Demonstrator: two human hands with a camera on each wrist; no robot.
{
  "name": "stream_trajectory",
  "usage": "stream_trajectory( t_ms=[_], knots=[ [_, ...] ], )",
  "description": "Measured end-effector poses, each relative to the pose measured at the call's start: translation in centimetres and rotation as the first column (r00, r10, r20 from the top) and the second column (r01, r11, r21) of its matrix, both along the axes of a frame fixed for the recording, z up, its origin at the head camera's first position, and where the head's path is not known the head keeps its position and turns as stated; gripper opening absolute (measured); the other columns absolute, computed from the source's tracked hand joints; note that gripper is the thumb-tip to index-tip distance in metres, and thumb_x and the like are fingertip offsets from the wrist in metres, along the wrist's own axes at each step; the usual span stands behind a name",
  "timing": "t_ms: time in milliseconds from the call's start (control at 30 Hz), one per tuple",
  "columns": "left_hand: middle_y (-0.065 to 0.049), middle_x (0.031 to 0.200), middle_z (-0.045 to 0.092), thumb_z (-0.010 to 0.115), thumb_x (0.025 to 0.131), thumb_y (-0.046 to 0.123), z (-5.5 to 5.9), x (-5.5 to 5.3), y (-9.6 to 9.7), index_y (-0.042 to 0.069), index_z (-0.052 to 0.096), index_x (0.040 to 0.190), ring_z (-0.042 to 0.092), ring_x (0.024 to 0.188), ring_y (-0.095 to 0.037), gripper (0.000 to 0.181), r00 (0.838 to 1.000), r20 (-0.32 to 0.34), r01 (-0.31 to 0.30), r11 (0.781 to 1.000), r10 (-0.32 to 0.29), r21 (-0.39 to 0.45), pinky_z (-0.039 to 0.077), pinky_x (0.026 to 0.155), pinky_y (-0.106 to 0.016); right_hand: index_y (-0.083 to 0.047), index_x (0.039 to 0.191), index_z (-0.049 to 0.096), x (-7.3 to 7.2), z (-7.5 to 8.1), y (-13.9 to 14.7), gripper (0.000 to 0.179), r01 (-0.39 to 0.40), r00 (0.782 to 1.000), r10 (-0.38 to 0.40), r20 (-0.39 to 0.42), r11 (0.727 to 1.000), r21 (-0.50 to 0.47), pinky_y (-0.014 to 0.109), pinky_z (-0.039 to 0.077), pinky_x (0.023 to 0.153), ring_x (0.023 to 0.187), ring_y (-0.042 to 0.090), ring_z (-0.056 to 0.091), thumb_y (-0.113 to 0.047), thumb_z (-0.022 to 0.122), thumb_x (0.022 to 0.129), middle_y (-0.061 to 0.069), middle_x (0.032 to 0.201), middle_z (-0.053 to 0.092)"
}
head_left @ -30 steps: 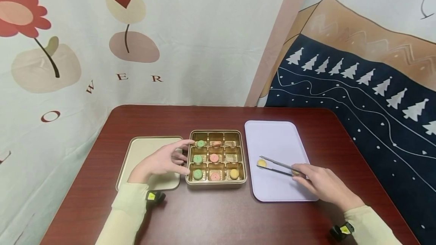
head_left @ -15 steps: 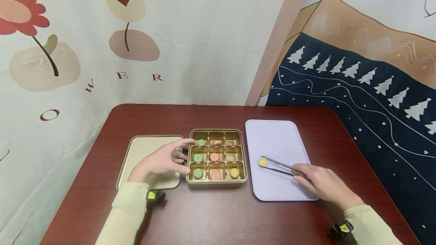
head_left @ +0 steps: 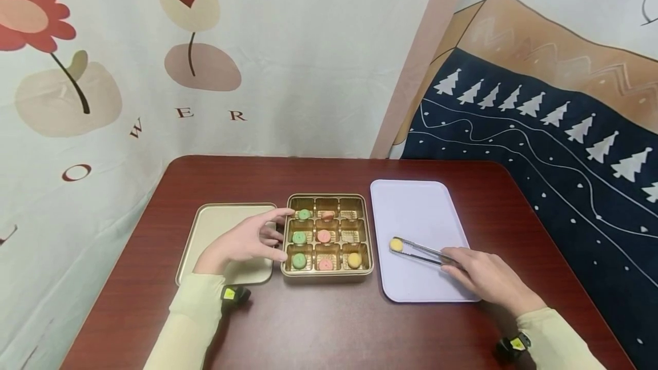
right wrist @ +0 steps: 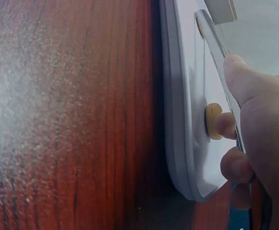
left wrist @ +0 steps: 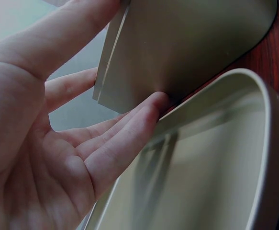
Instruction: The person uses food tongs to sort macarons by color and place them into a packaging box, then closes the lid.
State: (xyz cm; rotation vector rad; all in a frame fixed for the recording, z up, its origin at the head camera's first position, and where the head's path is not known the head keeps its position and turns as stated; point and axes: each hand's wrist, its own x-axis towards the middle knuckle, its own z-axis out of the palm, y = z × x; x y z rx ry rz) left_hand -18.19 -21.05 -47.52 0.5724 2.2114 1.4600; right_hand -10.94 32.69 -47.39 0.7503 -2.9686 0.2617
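My right hand (head_left: 480,277) grips metal tongs (head_left: 424,253), whose tips pinch a yellow macaron (head_left: 396,244) over the lilac tray (head_left: 421,204). A second yellow macaron (right wrist: 213,120) lies on that tray under the right hand's fingers, as the right wrist view shows. My left hand (head_left: 247,241) spreads thumb and fingers along the left side of a gold box (head_left: 326,280), fingertips at its wall. Inside the divided box are green macarons (head_left: 299,261) in the left column, pink ones (head_left: 324,236) and an orange-brown one (head_left: 327,216) in the middle, and a yellow one (head_left: 354,260) at front right.
A shallow gold lid (head_left: 205,224) lies left of the box, partly beneath my left hand. Everything stands on a dark red wooden table (head_left: 319,324). Printed cloth (head_left: 308,61) hangs behind the table's back edge.
The tongs' tips have closed in on the yellow macaron, after standing wider apart around it a second ago. The left hand keeps its place at the box.
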Motion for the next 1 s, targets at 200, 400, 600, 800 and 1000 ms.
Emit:
stream_trajectory(
  t_ms=[200,400,600,800,1000],
  knots=[
    [-0.03,0.149,0.046,0.094,0.08,0.016,0.1,-0.2,-0.1,0.011,0.037,0.161,0.066,0.121,-0.041,0.099,1.0,-0.009,-0.001,1.0,0.001,-0.01,0.059,0.104,-0.049,-0.02,0.129,0.072,0.1,-0.4,0.0,0.039,-0.004,0.999,0.004,-0.037,1.0,-0.01,0.045,0.066,0.084,0.096,0.015,0.074,-0.037,0.08,0.094,-0.002,0.117,0.077],
    [-0.031,0.149,0.046,0.094,0.08,0.016,0.1,-0.2,0.0,0.01,0.037,0.161,0.066,0.121,-0.04,0.099,1.0,-0.004,0.002,1.0,-0.002,-0.005,0.059,0.103,-0.049,-0.02,0.127,0.072,0.2,-0.8,0.1,0.038,-0.032,0.996,0.03,-0.084,0.999,-0.017,0.042,0.066,0.082,0.093,0.013,0.074,-0.034,0.081,0.093,-0.003,0.116,0.077],
    [-0.031,0.15,0.045,0.094,0.08,0.016,0.2,-0.1,0.0,0.01,0.037,0.161,0.066,0.121,-0.041,0.099,1.0,-0.003,0.005,1.0,-0.005,-0.005,0.059,0.103,-0.048,-0.021,0.128,0.072,0.3,-1.1,0.2,0.038,-0.034,0.995,0.031,-0.097,0.999,-0.025,0.041,0.066,0.083,0.094,0.012,0.074,-0.034,0.081,0.093,-0.003,0.116,0.077],
    [-0.031,0.15,0.046,0.094,0.08,0.016,0.1,0.0,0.0,0.009,0.037,0.161,0.066,0.121,-0.041,0.099,1.0,-0.008,0.005,1.0,-0.005,-0.01,0.059,0.104,-0.049,-0.02,0.128,0.072,0.5,-1.2,0.1,0.038,-0.026,0.996,0.023,-0.09,0.999,-0.035,0.043,0.066,0.084,0.096,0.015,0.074,-0.033,0.081,0.093,-0.002,0.118,0.077],
    [-0.031,0.15,0.046,0.094,0.08,0.016,0.1,0.1,-0.1,0.009,0.037,0.161,0.066,0.121,-0.04,0.099,1.0,-0.009,0.004,1.0,-0.004,-0.016,0.058,0.105,-0.05,-0.02,0.13,0.072,0.5,-1.3,0.1,0.039,-0.019,0.997,0.016,-0.071,0.999,-0.042,0.045,0.066,0.086,0.099,0.017,0.075,-0.035,0.079,0.095,-0.001,0.121,0.077]
  ],
)
